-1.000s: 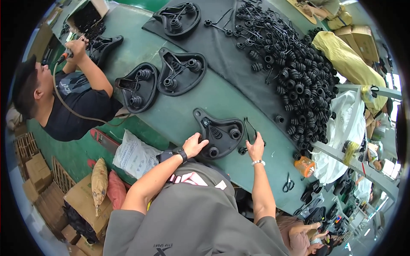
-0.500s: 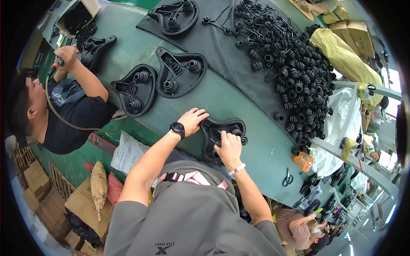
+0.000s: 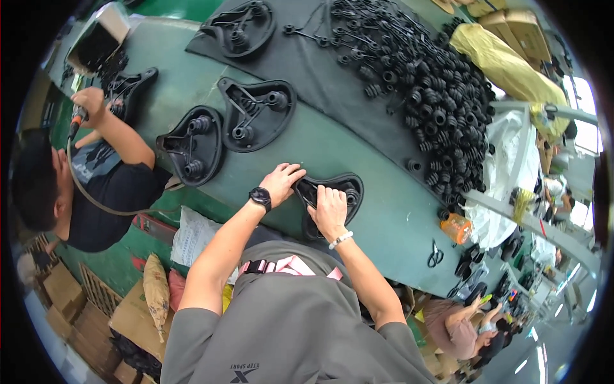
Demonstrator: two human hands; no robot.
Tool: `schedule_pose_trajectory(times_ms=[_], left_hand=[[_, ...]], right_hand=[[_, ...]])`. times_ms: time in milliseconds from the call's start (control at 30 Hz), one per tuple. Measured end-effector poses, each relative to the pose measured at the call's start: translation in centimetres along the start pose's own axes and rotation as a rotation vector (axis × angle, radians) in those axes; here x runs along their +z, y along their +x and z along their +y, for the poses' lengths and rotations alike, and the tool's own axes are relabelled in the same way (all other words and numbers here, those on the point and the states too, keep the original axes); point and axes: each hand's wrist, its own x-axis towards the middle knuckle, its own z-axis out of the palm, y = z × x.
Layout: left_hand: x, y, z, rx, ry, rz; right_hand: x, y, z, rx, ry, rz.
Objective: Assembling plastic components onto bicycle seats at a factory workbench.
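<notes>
A black bicycle saddle (image 3: 355,184) lies upside down on the green table in front of me. Its rim is under the curled fingers of my left hand (image 3: 283,184), at the upper left edge. My right hand (image 3: 330,210) is closed over the inside, on the wire spring frame; the fingertips and most of the frame are hidden. A black coil spring (image 3: 351,198) shows beside its knuckles. Farther left lie more upturned saddles with spring frames, one nearer (image 3: 195,144) and one beyond it (image 3: 256,115).
A large heap of black springs and wire frames (image 3: 425,96) covers a dark sheet at the far right. Scissors (image 3: 435,254) and an orange container (image 3: 455,226) lie at the right. On the left, a co-worker (image 3: 96,198) holds a hose-fed tool near another saddle.
My right hand has shifted left and turned farther inside the saddle, its fingers curled more. The left hand stays on the rim. The whole view has shifted slightly.
</notes>
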Motion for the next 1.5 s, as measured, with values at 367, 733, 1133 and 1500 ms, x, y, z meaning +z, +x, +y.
schedule_pose_trajectory(times_ms=[367, 733, 1133, 1500], left_hand=[[2.4, -1.6, 15.0, -0.032, -0.010, 0.246], [11.1, -3.6, 16.8, -0.470, 0.056, 0.262], [10.5, -4.1, 14.8, -0.339, 0.193, 0.037], [9.8, -4.2, 14.2, -0.293, 0.180, -0.021]], right_hand=[[-1.0, -7.3, 9.6, 0.602, 0.744, 0.161], [1.8, -3.8, 11.8, 0.548, 0.998, -0.084], [3.8, -4.5, 12.4, 0.431, 1.140, -0.079], [4.4, -3.7, 12.2, 0.540, 1.198, 0.060]])
